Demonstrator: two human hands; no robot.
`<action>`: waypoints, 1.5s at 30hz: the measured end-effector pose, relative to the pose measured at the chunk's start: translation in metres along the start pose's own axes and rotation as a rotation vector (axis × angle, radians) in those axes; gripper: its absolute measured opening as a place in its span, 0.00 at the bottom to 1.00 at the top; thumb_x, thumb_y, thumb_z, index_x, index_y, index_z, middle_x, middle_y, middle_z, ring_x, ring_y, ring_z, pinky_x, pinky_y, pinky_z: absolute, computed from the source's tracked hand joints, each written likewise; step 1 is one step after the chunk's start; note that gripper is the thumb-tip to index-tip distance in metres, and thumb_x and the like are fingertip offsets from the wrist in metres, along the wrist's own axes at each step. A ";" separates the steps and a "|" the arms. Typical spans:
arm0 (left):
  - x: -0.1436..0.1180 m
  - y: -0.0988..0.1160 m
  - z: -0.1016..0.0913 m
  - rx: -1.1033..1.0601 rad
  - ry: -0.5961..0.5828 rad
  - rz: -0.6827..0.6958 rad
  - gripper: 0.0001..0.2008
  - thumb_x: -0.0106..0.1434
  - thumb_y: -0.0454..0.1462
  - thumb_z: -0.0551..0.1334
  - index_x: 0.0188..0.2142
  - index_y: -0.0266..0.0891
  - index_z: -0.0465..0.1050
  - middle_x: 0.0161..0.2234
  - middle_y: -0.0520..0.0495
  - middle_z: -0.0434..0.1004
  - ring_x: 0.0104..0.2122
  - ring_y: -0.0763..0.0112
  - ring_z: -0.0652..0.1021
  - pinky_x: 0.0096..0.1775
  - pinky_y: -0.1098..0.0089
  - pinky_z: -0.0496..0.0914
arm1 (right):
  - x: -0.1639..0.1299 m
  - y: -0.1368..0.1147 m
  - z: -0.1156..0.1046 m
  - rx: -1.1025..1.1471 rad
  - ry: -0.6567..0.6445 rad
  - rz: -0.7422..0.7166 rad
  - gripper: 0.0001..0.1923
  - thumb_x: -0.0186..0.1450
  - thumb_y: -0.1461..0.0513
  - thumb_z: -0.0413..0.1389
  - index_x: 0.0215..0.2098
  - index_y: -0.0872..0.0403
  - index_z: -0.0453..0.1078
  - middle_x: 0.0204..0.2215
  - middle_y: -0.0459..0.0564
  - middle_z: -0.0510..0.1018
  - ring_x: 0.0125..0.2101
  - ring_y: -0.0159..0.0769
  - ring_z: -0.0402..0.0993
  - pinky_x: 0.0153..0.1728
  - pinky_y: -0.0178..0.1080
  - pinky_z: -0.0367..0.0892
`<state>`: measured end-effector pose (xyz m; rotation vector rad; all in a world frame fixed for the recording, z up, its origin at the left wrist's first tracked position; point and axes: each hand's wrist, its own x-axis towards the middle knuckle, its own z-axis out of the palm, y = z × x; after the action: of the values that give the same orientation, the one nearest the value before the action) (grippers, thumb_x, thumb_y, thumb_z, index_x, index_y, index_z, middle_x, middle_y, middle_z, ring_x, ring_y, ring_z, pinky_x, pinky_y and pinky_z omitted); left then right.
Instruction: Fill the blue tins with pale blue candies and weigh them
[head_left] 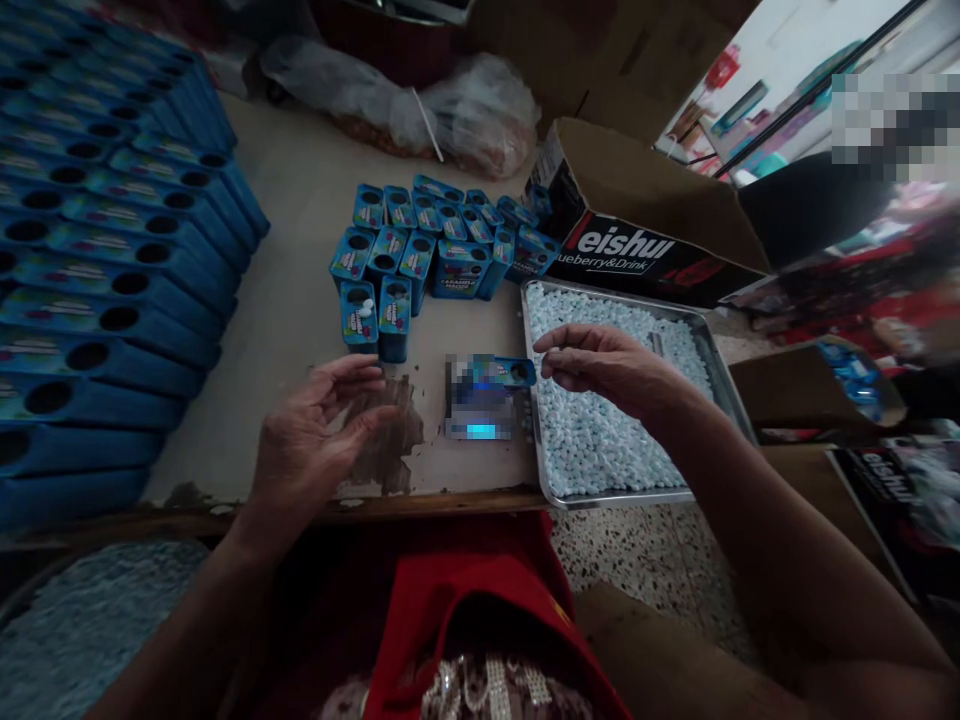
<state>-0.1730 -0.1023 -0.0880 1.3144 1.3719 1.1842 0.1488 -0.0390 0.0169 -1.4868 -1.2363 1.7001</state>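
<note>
My left hand [311, 430] hovers over the table with its fingers apart and holds nothing. Just beyond its fingertips stand two blue boxes; the left one [358, 315] has white pellets on its top, and the other [394, 318] is beside it. My right hand [600, 365] is above the left side of a metal tray [551, 490] of pale blue-white pellets [600, 450]. Its fingers are stretched out, with nothing visible between them. Left of those fingertips, a blue box with a round hole [516, 372] rests on a small scale [480, 420] with a lit display, partly blurred.
Several blue boxes [461, 270] cluster behind the scale. Many more boxes [90, 270] are stacked at the left. A clear plastic bag [480, 120] lies at the back. A Leishui carton [637, 240] stands behind the tray. Below left is a container of pellets [97, 620].
</note>
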 end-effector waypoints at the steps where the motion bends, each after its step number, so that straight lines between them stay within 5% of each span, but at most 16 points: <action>1: 0.000 -0.001 -0.001 0.013 -0.005 -0.007 0.26 0.60 0.41 0.73 0.57 0.40 0.74 0.48 0.43 0.82 0.48 0.60 0.83 0.58 0.57 0.76 | 0.000 0.000 0.000 -0.013 -0.007 0.002 0.06 0.64 0.66 0.64 0.41 0.58 0.78 0.27 0.50 0.81 0.22 0.27 0.68 0.20 0.29 0.59; 15: 0.010 0.013 0.027 0.055 -0.102 0.086 0.21 0.62 0.43 0.72 0.54 0.44 0.78 0.49 0.44 0.83 0.48 0.55 0.83 0.58 0.52 0.77 | -0.001 -0.002 0.000 -0.078 -0.034 -0.081 0.05 0.66 0.62 0.65 0.37 0.57 0.79 0.25 0.48 0.79 0.21 0.25 0.63 0.19 0.30 0.55; 25: 0.009 0.015 0.035 0.159 -0.174 0.055 0.19 0.64 0.42 0.69 0.55 0.48 0.76 0.52 0.47 0.79 0.51 0.57 0.81 0.57 0.54 0.77 | 0.006 -0.023 0.011 -0.966 -0.087 -0.291 0.07 0.66 0.64 0.60 0.39 0.54 0.81 0.29 0.45 0.79 0.30 0.30 0.71 0.34 0.35 0.61; 31: 0.010 0.007 0.030 0.144 -0.171 0.022 0.22 0.65 0.42 0.68 0.58 0.50 0.75 0.54 0.47 0.78 0.51 0.58 0.81 0.58 0.53 0.77 | 0.014 -0.018 0.014 -1.139 -0.105 -0.282 0.05 0.65 0.61 0.63 0.39 0.52 0.80 0.30 0.45 0.79 0.30 0.31 0.71 0.33 0.35 0.60; 38: 0.011 0.002 0.027 0.156 -0.213 -0.010 0.24 0.65 0.43 0.67 0.60 0.50 0.73 0.55 0.45 0.77 0.52 0.57 0.81 0.57 0.51 0.77 | 0.012 -0.014 0.010 -0.960 -0.004 -0.278 0.15 0.59 0.58 0.70 0.42 0.52 0.75 0.32 0.45 0.76 0.31 0.33 0.68 0.31 0.35 0.59; 41: 0.011 0.002 0.028 0.146 -0.213 -0.023 0.23 0.65 0.43 0.68 0.59 0.49 0.73 0.55 0.45 0.78 0.52 0.57 0.81 0.57 0.51 0.77 | 0.011 -0.008 -0.010 -0.590 0.051 -0.191 0.14 0.58 0.55 0.70 0.33 0.54 0.73 0.28 0.45 0.74 0.27 0.30 0.66 0.28 0.34 0.60; 45: 0.011 0.003 0.028 0.141 -0.215 -0.041 0.24 0.64 0.43 0.68 0.59 0.49 0.73 0.54 0.45 0.77 0.52 0.57 0.81 0.58 0.52 0.77 | 0.006 0.021 -0.054 -0.007 0.386 0.000 0.13 0.58 0.58 0.70 0.32 0.55 0.72 0.27 0.46 0.73 0.24 0.26 0.64 0.23 0.31 0.61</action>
<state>-0.1458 -0.0899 -0.0898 1.4593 1.3370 0.9032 0.2026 -0.0275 -0.0027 -1.7174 -1.0339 1.3253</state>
